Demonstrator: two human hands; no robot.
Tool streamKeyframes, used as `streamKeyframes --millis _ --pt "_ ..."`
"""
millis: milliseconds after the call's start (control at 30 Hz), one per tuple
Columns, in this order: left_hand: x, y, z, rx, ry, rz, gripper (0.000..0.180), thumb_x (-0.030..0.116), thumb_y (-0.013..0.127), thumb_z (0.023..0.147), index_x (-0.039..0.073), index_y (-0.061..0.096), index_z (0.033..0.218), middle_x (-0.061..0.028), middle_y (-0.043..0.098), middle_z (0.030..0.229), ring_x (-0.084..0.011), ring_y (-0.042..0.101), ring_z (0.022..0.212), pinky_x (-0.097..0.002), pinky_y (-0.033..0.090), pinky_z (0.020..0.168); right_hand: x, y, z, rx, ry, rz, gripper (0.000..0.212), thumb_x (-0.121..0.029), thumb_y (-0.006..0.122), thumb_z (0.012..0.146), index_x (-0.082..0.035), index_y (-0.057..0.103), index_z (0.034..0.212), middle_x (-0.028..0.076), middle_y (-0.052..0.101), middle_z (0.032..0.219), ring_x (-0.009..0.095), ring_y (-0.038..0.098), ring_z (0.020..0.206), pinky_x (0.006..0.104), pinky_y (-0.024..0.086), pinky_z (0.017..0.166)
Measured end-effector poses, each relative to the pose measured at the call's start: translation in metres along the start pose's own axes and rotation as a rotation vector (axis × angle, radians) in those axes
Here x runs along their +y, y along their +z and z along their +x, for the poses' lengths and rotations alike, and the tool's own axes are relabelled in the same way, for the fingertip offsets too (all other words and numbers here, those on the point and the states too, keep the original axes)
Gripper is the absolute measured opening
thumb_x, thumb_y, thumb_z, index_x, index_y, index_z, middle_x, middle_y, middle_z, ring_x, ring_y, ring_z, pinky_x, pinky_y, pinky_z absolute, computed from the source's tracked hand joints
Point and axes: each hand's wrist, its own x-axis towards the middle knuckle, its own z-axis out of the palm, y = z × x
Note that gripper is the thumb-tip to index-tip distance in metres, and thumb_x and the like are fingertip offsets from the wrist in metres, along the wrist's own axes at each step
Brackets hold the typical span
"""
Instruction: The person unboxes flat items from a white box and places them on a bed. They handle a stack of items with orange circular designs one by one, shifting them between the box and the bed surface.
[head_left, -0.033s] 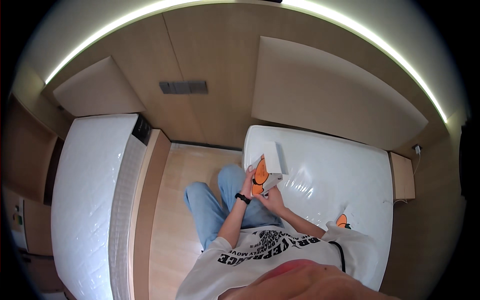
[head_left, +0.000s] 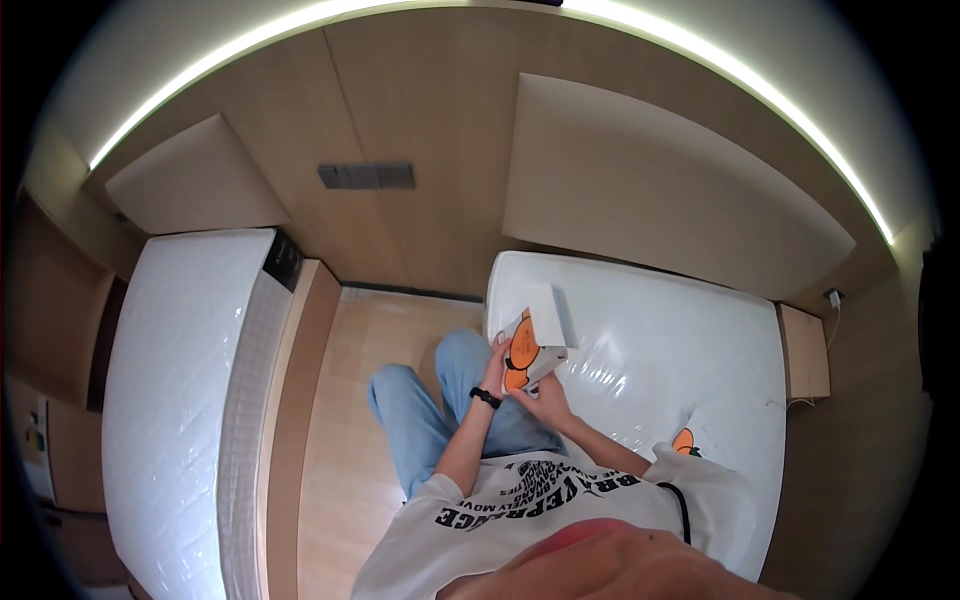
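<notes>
A white cardboard box [head_left: 548, 318] with orange printed shapes is held over my lap, at the near left edge of the right-hand mattress. A white panel, seemingly a flap, stands up at its far end. My left hand [head_left: 496, 373], with a black band on the wrist, grips the box's left side. At the box's near lower end, my right hand [head_left: 547, 404] has its thumb and fingers against the cardboard. Some of the right fingers are hidden under the box. What is inside it cannot be seen.
I sit on a plastic-wrapped white mattress [head_left: 660, 335]. Close to my right elbow lies a white item with an orange print [head_left: 683, 440]. Another wrapped mattress [head_left: 175, 400] lies on the left in a wooden bed frame [head_left: 300, 420], across a strip of floor [head_left: 350, 345]. A small wooden cabinet [head_left: 803, 350] stands far right.
</notes>
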Motion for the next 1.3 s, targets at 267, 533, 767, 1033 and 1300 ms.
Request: streamKeyframes --millis 267,533,767,1033,1300 --pt "0.001 0.015 -0.006 -0.011 -0.045 -0.132 0.043 0.019 0.05 0.094 0.018 0.035 0.135 -0.0101 0.055 0.126 -0.0237 0.059 0.11 -0.0385 0.051 0.089 0.106 -0.064 -0.075 0.206 0.025 -0.688 0.064 -0.026 0.063 0.078 -0.004 0.042 0.134 0.02 0.04 0.138 0.038 0.037 0.125 0.0485 0.026 0.107" --pt "-0.019 0.024 0.003 0.143 0.058 0.066 0.067 0.009 0.061 0.088 0.023 0.021 0.14 -0.012 0.045 0.128 -0.0245 0.051 0.115 -0.0375 0.049 0.091 0.105 -0.067 -0.082 0.213 -0.002 -0.72 0.056 -0.023 0.058 0.079 -0.009 0.046 0.132 0.017 0.037 0.141 0.037 0.035 0.127 0.0508 0.023 0.109" --pt "-0.043 -0.008 0.024 0.114 0.125 0.584 0.074 0.0 0.059 0.085 0.022 0.018 0.142 -0.0152 0.042 0.13 -0.024 0.048 0.116 -0.0374 0.049 0.088 0.106 -0.063 -0.077 0.221 -0.018 -0.698 0.053 -0.022 0.059 0.079 -0.008 0.049 0.129 0.017 0.041 0.137 0.035 0.035 0.126 0.0487 0.025 0.107" --pt "-0.026 -0.013 0.016 -0.037 -0.125 0.276 0.065 0.006 0.031 0.09 0.036 0.019 0.147 -0.009 0.047 0.121 -0.0149 0.053 0.088 -0.0292 0.051 0.067 0.107 -0.063 -0.079 0.233 -0.028 -0.724 0.054 -0.024 0.06 0.079 -0.008 0.049 0.129 0.016 0.042 0.136 0.035 0.036 0.126 0.0492 0.024 0.107" --pt "-0.023 0.006 0.006 -0.002 -0.11 0.309 0.069 0.004 0.031 0.09 0.037 0.014 0.148 -0.0099 0.05 0.121 -0.0169 0.058 0.091 -0.0334 0.054 0.072 0.108 -0.062 -0.08 0.254 -0.034 -0.709 0.052 -0.023 0.059 0.079 -0.008 0.05 0.127 0.016 0.043 0.135 0.035 0.036 0.125 0.0486 0.025 0.107"
